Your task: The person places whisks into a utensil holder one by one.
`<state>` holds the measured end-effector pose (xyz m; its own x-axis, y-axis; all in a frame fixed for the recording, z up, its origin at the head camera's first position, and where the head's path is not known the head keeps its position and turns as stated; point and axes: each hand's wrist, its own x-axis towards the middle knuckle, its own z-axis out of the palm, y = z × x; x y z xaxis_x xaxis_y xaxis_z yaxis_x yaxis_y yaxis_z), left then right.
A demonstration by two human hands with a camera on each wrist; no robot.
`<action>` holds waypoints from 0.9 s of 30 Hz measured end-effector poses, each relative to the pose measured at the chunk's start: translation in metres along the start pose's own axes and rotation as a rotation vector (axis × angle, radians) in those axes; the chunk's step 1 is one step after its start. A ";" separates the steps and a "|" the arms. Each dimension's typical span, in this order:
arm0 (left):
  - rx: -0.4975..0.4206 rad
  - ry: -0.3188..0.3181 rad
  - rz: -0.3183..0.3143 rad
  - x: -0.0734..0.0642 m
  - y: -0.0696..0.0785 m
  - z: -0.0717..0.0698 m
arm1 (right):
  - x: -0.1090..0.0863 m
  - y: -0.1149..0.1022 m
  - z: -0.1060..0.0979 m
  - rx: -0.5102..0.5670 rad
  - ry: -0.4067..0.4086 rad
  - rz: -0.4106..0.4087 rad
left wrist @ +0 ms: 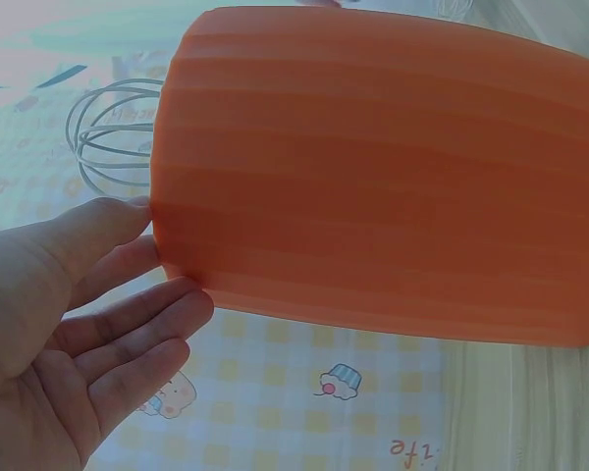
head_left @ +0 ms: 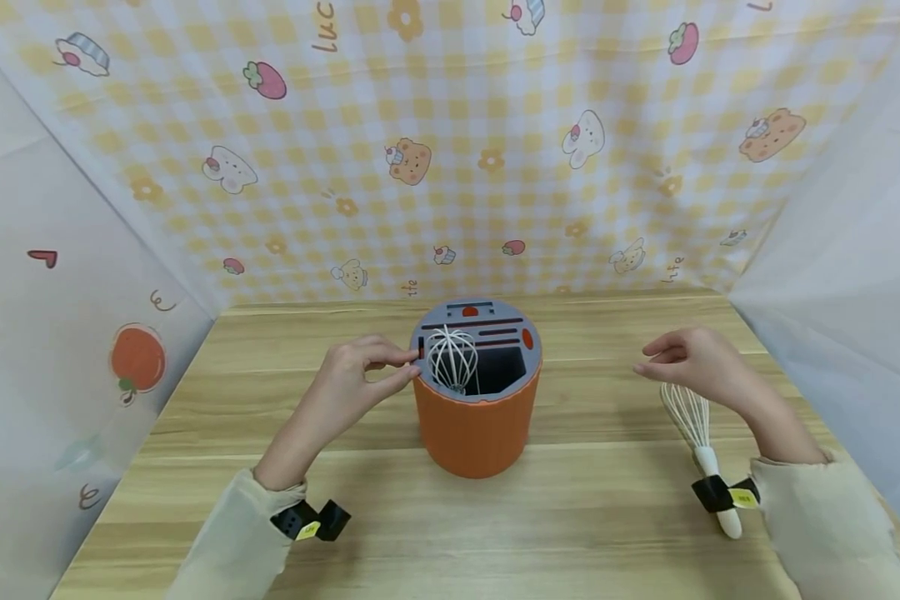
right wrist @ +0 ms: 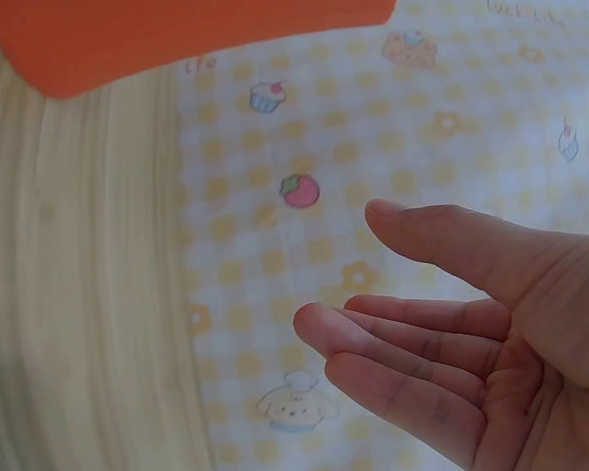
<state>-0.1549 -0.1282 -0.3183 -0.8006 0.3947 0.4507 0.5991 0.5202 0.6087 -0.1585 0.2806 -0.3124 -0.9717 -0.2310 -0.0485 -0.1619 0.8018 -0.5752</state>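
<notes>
An orange round utensil holder (head_left: 474,433) with a grey slotted top stands upright on the table. A white wire whisk (head_left: 450,360) sits in its large opening, wires upward, handle hidden inside. With thumb and fingertips my left hand (head_left: 360,371) pinches the holder's left rim; the left wrist view shows this hand (left wrist: 98,304) at the rim beside the whisk's wires (left wrist: 113,137). My right hand (head_left: 693,362) hovers above the table to the right, fingers loosely bent, holding nothing. Below it lies a second white whisk (head_left: 701,442), its handle partly covered by the wrist camera.
The wooden table (head_left: 585,517) runs back to a yellow checked cloth (head_left: 487,208) with cartoon prints. White cloth walls (head_left: 67,250) stand at both sides. Red spots and narrow slots mark the holder's grey top (head_left: 435,321).
</notes>
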 end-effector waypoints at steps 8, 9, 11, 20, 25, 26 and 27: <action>0.003 0.001 -0.004 0.000 0.000 0.001 | -0.010 0.026 0.002 0.003 -0.036 0.058; 0.005 0.002 -0.003 0.000 0.000 0.001 | -0.011 0.029 0.003 0.001 -0.044 0.068; 0.008 0.007 0.006 0.000 -0.001 0.001 | -0.013 0.035 0.004 -0.004 -0.050 0.084; 0.011 0.015 0.014 0.000 -0.002 0.001 | -0.028 0.059 0.011 0.015 -0.062 0.116; 0.011 0.014 0.010 0.000 -0.002 0.001 | -0.036 0.069 0.016 0.004 -0.070 0.132; 0.011 0.014 0.010 0.000 -0.002 0.001 | -0.037 0.071 0.017 0.011 -0.072 0.138; 0.011 0.015 0.011 0.000 -0.002 0.001 | -0.038 0.073 0.018 0.018 -0.077 0.145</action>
<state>-0.1561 -0.1284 -0.3204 -0.7942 0.3892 0.4666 0.6075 0.5241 0.5969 -0.1300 0.3380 -0.3671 -0.9686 -0.1554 -0.1939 -0.0169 0.8198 -0.5723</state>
